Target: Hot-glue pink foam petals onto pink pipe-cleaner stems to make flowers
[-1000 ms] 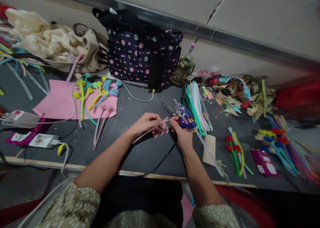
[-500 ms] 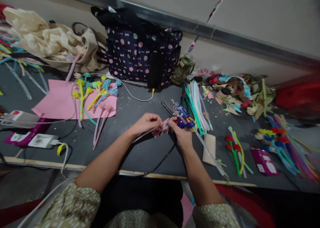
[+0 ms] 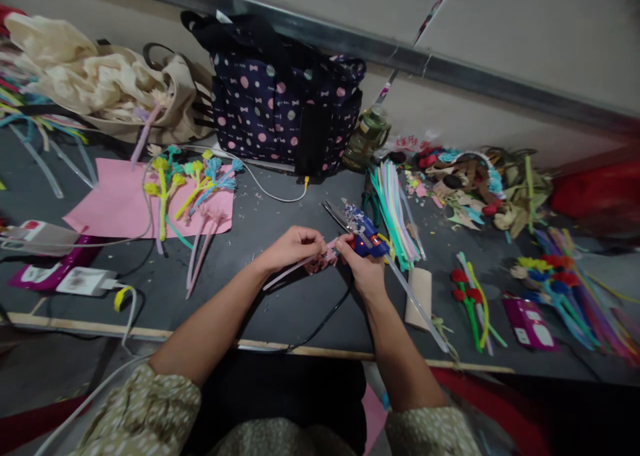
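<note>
My left hand (image 3: 299, 247) is closed on a thin pale pink stem (image 3: 286, 275), which slants down to the left. Small pink pieces (image 3: 321, 263) lie on the dark table between my hands. The thumb and forefinger of my right hand (image 3: 364, 264) pinch at the pink piece's right end, close to my left fingertips. A blue glue gun (image 3: 367, 236) is against my right fingers, a clear glue stick (image 3: 415, 299) sticking out of it toward the lower right. Scissors (image 3: 337, 216) lie just beyond; whether my right palm grips the gun is partly hidden.
A dark patterned bag (image 3: 285, 109) stands at the back, beside a green bottle (image 3: 367, 136). Pink paper (image 3: 117, 206) with fuzzy flowers lies left. Pipe cleaners (image 3: 395, 209), a beige roll (image 3: 419, 297) and red flowers (image 3: 467, 289) sit right. A black cable runs off the front edge.
The pale pink stem has shifted slightly and more of its lower left end shows. Both hands have stayed nearly in place.
</note>
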Tool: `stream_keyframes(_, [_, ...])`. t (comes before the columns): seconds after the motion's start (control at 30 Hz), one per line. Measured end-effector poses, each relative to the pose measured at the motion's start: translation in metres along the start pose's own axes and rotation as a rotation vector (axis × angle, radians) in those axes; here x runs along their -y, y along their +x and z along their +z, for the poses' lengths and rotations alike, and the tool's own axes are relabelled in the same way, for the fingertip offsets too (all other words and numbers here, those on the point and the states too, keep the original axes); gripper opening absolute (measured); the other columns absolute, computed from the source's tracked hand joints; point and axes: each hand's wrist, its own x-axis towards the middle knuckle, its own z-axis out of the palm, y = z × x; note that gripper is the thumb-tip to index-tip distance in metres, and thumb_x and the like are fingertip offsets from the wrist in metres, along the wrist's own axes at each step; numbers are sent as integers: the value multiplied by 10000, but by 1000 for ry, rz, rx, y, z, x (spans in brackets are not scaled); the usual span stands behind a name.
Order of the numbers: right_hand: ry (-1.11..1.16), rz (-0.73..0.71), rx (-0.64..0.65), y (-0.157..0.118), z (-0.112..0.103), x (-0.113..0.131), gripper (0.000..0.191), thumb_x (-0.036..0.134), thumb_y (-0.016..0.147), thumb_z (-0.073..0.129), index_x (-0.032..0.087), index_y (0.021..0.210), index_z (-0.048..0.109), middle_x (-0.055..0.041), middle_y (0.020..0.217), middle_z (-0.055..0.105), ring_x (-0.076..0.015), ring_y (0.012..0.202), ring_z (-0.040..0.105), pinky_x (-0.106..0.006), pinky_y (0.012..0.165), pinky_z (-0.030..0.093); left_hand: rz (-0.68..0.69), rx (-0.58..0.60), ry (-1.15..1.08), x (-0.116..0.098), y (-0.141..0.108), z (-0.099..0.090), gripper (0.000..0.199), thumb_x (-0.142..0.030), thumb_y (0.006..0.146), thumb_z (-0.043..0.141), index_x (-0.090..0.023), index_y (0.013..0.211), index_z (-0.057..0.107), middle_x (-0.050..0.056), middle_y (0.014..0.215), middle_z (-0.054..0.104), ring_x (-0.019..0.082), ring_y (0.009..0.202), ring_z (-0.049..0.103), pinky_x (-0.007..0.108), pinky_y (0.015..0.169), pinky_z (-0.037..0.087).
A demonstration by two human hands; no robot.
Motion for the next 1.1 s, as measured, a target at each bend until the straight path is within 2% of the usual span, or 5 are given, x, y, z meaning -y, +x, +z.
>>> stream_keyframes(0.27, [4, 21, -6, 0, 2, 2, 230, 367, 704, 742, 180, 797, 646, 9, 749, 637, -109, 610, 546, -279, 618, 489, -17, 0, -18, -4, -1, 1, 122, -235, 761, 649, -116, 737, 645, 23, 605, 623, 82, 493, 559, 172, 472, 413])
stream_keyframes(0.5, [162, 8, -103, 2, 3, 3, 285, 451, 738, 706, 189, 825, 631, -21, 839, 668, -73, 502, 458, -237, 477, 403, -76, 9, -149, -2, -1, 0, 225, -346, 780, 668, -122, 782, 653, 18, 591, 611, 86, 468, 553, 198, 472, 440])
stream_keyframes(0.73, [166, -4, -28, -1, 3, 1, 307, 486, 757, 688, 187, 759, 617, -3, 739, 641, -74, 472, 447, -239, 477, 390, -63, -111, -257, -5, 2, -2, 237, -349, 764, 691, -125, 741, 618, -12, 564, 582, 47, 408, 492, 163, 429, 401])
stream_keyframes(0.87, [80, -5, 74, -7, 0, -2, 300, 486, 779, 674, 187, 752, 662, 7, 647, 615, -101, 513, 493, -243, 522, 410, -20, -183, -322, -5, 4, -5, 230, -347, 764, 686, -128, 758, 615, -22, 544, 568, 51, 390, 480, 161, 405, 383])
stream_keyframes(1.1, [-25, -32, 163, -11, 0, -6, 322, 495, 789, 662, 178, 828, 695, -16, 717, 657, -112, 523, 523, -260, 547, 449, 72, -350, -357, -5, 4, -10, 278, -387, 741, 713, -132, 808, 625, -20, 596, 567, 46, 406, 466, 163, 416, 409])
